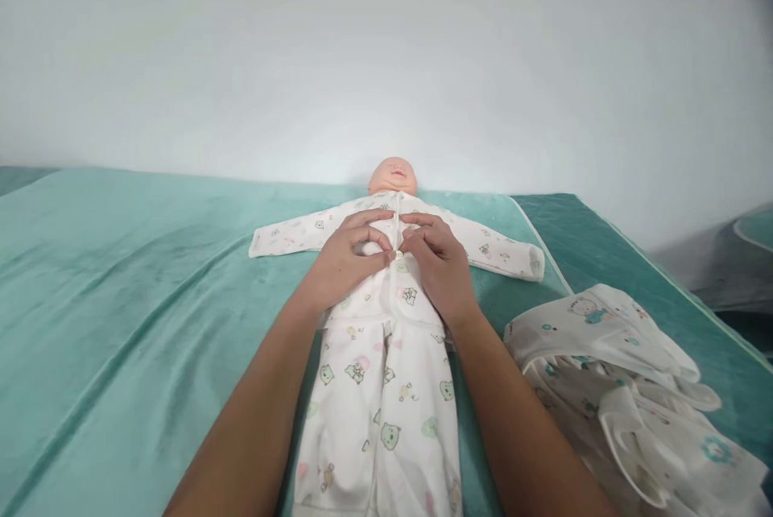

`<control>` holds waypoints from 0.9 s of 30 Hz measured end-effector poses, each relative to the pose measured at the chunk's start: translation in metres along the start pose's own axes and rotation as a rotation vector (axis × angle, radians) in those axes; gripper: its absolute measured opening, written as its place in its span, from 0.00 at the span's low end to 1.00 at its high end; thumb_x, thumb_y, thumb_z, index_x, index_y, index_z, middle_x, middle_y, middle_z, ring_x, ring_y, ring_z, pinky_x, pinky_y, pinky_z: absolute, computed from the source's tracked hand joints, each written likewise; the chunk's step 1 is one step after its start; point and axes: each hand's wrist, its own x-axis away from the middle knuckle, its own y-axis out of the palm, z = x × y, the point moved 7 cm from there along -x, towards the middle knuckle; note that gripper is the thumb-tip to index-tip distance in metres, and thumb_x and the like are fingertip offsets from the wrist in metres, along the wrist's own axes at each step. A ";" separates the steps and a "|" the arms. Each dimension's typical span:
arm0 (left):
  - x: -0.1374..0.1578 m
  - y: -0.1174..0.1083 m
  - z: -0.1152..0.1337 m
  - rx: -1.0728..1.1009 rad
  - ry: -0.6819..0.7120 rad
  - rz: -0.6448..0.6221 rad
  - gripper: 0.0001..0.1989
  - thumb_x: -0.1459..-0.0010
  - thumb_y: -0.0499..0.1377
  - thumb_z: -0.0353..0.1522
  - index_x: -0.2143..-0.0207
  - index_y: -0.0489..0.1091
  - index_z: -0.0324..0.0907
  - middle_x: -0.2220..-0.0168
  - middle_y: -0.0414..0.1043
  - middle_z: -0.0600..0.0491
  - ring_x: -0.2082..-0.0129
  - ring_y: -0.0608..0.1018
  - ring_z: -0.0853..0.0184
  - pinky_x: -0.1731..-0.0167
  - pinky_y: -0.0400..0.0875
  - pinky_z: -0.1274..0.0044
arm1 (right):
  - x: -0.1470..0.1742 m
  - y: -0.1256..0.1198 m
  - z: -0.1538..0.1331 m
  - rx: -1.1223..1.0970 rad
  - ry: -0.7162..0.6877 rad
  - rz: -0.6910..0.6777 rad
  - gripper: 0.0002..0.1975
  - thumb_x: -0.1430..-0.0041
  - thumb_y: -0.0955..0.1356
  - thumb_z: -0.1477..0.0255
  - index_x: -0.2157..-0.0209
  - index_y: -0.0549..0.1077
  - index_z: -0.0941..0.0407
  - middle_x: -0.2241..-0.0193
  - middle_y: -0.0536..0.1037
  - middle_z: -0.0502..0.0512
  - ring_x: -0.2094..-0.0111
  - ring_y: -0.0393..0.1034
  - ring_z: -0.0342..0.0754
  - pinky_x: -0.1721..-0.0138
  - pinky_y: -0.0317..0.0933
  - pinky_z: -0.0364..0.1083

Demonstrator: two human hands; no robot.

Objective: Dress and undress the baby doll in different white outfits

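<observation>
A baby doll (394,177) lies on its back, dressed in a white printed baby shirt (409,296) with both sleeves spread wide. White printed trousers (391,428) cover its legs. My left hand (353,251) rests on the shirt's chest, thumb and index finger pinching the front edge beside a small pale button (398,255). Facing it, my right hand (440,259) pinches the opposite edge at the same button. Another button (395,216) shows higher up, near both hands' outstretched index fingers. Fingertips partly hide the front opening.
Crumpled white printed baby clothing (609,364) lies to the right of the doll. Under everything spreads a green blanket (150,299), wrinkled at the left, with a darker green cover (555,227) at the right. A white wall (241,74) rises behind the doll's head.
</observation>
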 end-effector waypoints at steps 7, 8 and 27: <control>0.000 0.000 0.001 0.005 -0.016 0.019 0.04 0.48 0.59 0.28 0.73 0.72 0.45 0.41 0.66 0.56 0.38 0.66 0.58 0.47 0.72 0.66 | 0.000 0.001 0.000 -0.005 -0.014 -0.047 0.13 0.41 0.66 0.67 0.79 0.74 0.52 0.53 0.76 0.50 0.47 0.67 0.53 0.42 0.55 0.57; 0.000 0.000 0.001 0.008 -0.014 0.024 0.04 0.48 0.59 0.28 0.74 0.72 0.45 0.41 0.66 0.55 0.39 0.67 0.58 0.48 0.73 0.67 | 0.000 0.001 0.000 0.000 -0.026 -0.063 0.14 0.40 0.66 0.67 0.79 0.74 0.52 0.52 0.76 0.51 0.46 0.67 0.53 0.41 0.55 0.57; 0.000 0.007 0.007 -0.196 0.125 -0.025 0.06 0.42 0.61 0.34 0.62 0.75 0.50 0.38 0.64 0.57 0.37 0.63 0.59 0.36 0.57 0.60 | -0.002 0.002 0.001 0.024 -0.061 -0.016 0.06 0.42 0.69 0.65 0.66 0.70 0.52 0.52 0.72 0.54 0.46 0.65 0.50 0.41 0.54 0.54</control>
